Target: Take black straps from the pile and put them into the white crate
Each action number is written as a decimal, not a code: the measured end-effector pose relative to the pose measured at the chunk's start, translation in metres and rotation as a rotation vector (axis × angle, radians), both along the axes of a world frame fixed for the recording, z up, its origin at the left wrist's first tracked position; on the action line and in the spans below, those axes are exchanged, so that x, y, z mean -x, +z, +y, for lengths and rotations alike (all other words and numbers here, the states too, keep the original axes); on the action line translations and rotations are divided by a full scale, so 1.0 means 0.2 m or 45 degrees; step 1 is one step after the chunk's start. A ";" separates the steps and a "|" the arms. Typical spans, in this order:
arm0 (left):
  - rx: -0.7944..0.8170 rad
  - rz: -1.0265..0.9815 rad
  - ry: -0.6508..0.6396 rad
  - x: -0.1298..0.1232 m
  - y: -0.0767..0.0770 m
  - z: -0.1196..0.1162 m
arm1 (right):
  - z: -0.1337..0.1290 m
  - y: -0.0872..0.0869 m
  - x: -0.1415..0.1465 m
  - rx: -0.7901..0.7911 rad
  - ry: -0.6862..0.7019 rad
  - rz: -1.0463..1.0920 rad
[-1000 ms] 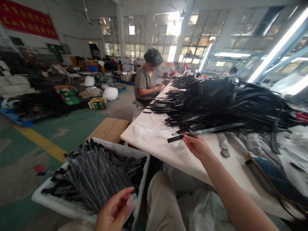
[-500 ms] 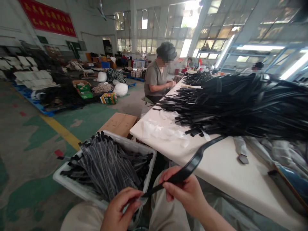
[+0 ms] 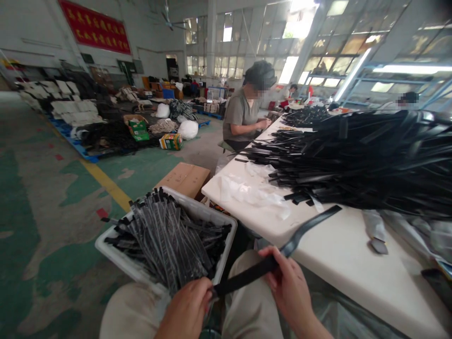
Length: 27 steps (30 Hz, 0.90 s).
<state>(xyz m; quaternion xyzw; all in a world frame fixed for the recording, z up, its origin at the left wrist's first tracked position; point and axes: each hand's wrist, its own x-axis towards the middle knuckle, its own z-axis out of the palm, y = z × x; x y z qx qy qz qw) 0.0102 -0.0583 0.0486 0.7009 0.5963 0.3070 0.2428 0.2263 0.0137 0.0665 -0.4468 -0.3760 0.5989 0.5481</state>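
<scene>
Both my hands are over my lap, holding a long black strap point(image 3: 252, 273). My left hand point(image 3: 187, 310) pinches its near end, just above the rim of a white plastic crate point(image 3: 190, 212). My right hand point(image 3: 287, 287) grips it farther along, and its free length rises toward the table. The crate is packed with bundled dark straps point(image 3: 169, 240). A large heap of black straps point(image 3: 363, 160) lies on the white table point(image 3: 356, 263), and the strap's free tip hangs just short of it.
White plastic sheets point(image 3: 250, 190) lie on the table's near end. A cardboard box point(image 3: 185, 181) stands behind the crate. A seated co-worker point(image 3: 245, 113) works at the table's far side. Pallets with bales and sacks point(image 3: 106, 127) stand on the green floor at left.
My right hand has drawn the strap from the table toward my lap, and my left hand now pinches its end. The view has swung slightly left and the scene sits differently.
</scene>
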 end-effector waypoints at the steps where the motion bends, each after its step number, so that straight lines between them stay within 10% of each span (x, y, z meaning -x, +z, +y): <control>1: -0.002 0.010 0.020 -0.01 -0.01 0.00 | -0.01 -0.01 0.00 0.030 -0.066 -0.059; 6: -0.223 -0.056 -0.014 -0.11 -0.02 0.03 | -0.20 -0.09 0.10 -0.109 0.045 -0.388; 11: -0.336 0.037 0.083 -0.06 0.02 0.03 | -0.21 -0.03 0.04 -0.081 -0.243 -0.423; 19: -0.535 0.538 0.159 0.00 0.03 0.08 | -0.20 0.04 -0.06 -0.976 -0.186 -0.949; 27: -0.621 0.671 0.111 0.03 0.12 0.11 | -0.16 0.09 -0.08 -0.700 -0.085 -0.929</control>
